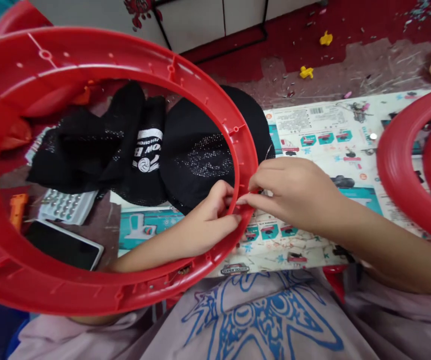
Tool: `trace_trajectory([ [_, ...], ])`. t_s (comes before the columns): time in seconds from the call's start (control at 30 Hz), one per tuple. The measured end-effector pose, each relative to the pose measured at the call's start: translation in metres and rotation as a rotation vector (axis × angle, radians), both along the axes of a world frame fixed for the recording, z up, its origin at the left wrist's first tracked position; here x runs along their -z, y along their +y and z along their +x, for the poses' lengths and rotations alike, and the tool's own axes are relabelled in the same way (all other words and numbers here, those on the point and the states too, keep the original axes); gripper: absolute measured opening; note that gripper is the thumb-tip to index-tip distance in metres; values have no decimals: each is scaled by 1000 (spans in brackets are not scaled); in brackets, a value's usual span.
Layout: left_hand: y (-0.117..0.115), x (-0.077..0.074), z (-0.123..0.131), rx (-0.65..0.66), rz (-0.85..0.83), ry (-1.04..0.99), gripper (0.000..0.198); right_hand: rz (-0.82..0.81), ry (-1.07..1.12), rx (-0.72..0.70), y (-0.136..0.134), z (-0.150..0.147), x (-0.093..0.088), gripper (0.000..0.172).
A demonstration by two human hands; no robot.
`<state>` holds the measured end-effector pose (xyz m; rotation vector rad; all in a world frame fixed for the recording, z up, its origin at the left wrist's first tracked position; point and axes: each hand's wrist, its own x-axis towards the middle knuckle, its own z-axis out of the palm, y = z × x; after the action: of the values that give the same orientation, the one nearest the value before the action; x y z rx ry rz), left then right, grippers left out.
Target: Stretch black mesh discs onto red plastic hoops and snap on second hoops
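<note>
- The large red plastic ring [172, 70] is held tilted above the printed sheet [313, 107], with its ribbed, hollow side turned up, probably so that the channel can be reached and seen.
- The ring's rim is gripped by the left hand [213, 210] from inside the opening; its thumb is laid over the channel, seemingly to steady it.
- The fingers of the right hand [286, 187] are drawn narrow at the same stretch of rim; whether something small is pinched there cannot be told.
- Small pieces [183, 270] are seen in the near channel, perhaps kept there within reach.
- Through the opening, black fabric [102, 145] with white print, a calculator-like white device [68, 206] and a dark-screened phone [65, 245] are seen, partly hidden by the ring.
- On the right, space is crowded by another red ring-shaped part [395, 150]; yellow pieces [306, 72] are scattered beyond.
</note>
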<state>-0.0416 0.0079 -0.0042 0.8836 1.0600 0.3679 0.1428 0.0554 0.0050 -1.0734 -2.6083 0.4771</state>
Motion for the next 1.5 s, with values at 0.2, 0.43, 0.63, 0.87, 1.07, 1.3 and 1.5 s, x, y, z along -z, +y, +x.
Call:
trace_trajectory([
  [0.2,-3,2,1,-77,29,-59,60,103,17,-46,5,4,3,23],
  [0.43,1,7,0,-84,-17,-225,67,157,156,-167,13,6,8,28],
  [0.63,2,6,0,-37,5,-236,61,121,140,-186,16,1,7,23],
  [0.87,0,13,-8,6,166,-134,49,34,160,-128,13,2,0,15],
  [1.07,-1,16,-6,-91,283,-43,26,16,137,-72,7,0,-1,15],
  [1.3,-3,16,-1,-112,341,-68,41,212,85,-81,5,3,4,22],
  [1.5,-5,11,0,-94,138,-113,63,239,172,-258,13,6,7,25],
])
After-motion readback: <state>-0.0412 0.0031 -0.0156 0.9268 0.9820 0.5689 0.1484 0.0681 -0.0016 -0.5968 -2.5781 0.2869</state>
